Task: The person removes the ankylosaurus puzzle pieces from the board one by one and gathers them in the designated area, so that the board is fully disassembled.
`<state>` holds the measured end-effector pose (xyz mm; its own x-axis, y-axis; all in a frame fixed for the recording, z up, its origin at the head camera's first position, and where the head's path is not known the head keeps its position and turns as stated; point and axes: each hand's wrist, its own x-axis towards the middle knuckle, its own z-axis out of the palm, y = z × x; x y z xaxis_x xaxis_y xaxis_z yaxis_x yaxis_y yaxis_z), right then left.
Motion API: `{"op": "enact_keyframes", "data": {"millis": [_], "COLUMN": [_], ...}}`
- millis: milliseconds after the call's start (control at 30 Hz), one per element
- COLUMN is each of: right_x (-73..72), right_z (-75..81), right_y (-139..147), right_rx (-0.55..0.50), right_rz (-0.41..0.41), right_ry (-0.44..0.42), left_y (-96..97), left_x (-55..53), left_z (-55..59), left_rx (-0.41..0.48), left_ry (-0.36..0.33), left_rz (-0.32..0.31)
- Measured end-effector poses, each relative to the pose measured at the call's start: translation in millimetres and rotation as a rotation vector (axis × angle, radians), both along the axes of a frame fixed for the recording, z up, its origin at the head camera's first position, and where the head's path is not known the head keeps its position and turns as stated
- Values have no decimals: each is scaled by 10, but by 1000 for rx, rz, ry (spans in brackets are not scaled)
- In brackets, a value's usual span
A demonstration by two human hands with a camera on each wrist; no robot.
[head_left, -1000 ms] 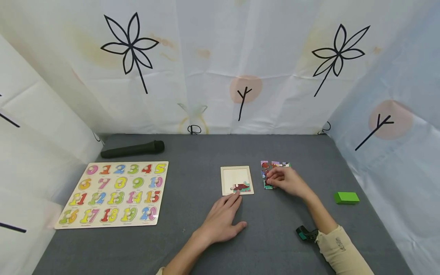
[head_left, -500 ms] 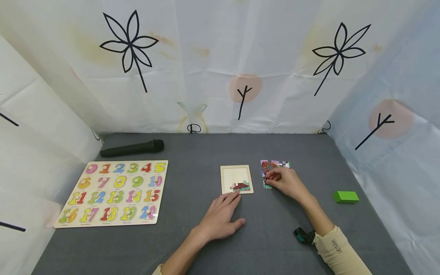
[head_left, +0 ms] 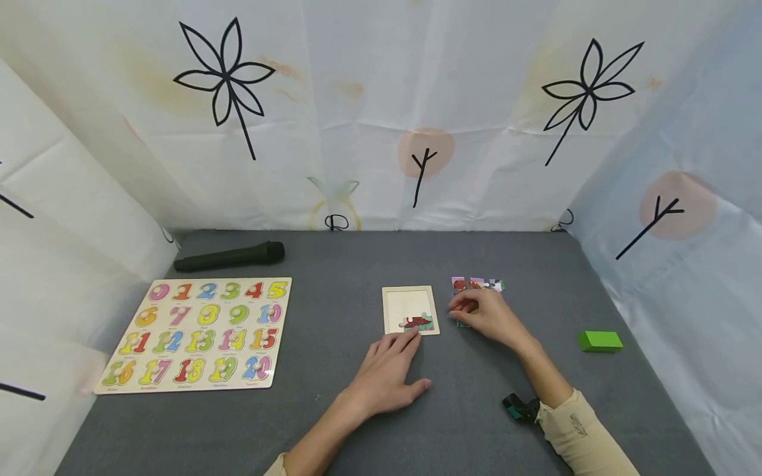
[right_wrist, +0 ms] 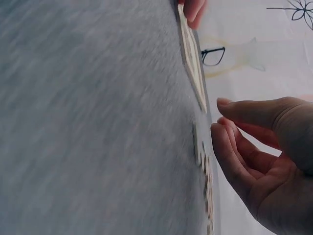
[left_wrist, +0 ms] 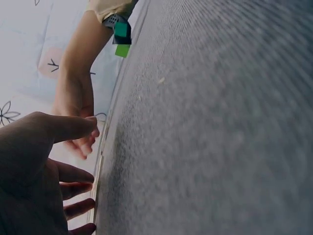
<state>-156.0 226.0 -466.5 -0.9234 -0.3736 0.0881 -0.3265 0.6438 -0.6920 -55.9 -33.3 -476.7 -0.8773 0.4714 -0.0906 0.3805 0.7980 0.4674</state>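
My left hand [head_left: 387, 377] lies palm down, its fairly straight fingertips at the near edge of a small wooden puzzle tray [head_left: 393, 301]. Dark red and green jigsaw pieces [head_left: 419, 322] fill the tray's lower right corner. My right hand [head_left: 491, 317] is just right of the tray, over the left side of a group of loose jigsaw pieces [head_left: 476, 283]. It partly covers them in the head view. In the right wrist view its thumb [right_wrist: 249, 111] and bent fingers face each other across a small gap, and nothing shows between them.
A wooden number board [head_left: 199, 337] with pegged numerals lies at the left. Behind it is a dark microphone [head_left: 232, 256]. A green block [head_left: 600, 341] sits at the right. White patterned cloth [head_left: 357, 112] encloses the grey table [head_left: 333, 264] at the back and sides.
My right hand has shifted slightly left, from over the loose pieces toward the tray, covering more of their left column. The left hand stays at the tray's near edge.
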Motion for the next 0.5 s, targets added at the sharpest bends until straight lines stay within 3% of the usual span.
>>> {"op": "enact_keyframes", "data": {"millis": [300,500], "right_x": [-68,-155], "right_z": [65,62], "right_y": [-284,-440], "right_rx": [-91,-128], "right_rz": [125,220], "right_ry": [-60,-144], "left_y": [119,175], "left_x": [20,29], "left_z": [10,-15], "left_rx": [1,-9], "left_ry": [13,29], "left_rz": [-20,-26]}}
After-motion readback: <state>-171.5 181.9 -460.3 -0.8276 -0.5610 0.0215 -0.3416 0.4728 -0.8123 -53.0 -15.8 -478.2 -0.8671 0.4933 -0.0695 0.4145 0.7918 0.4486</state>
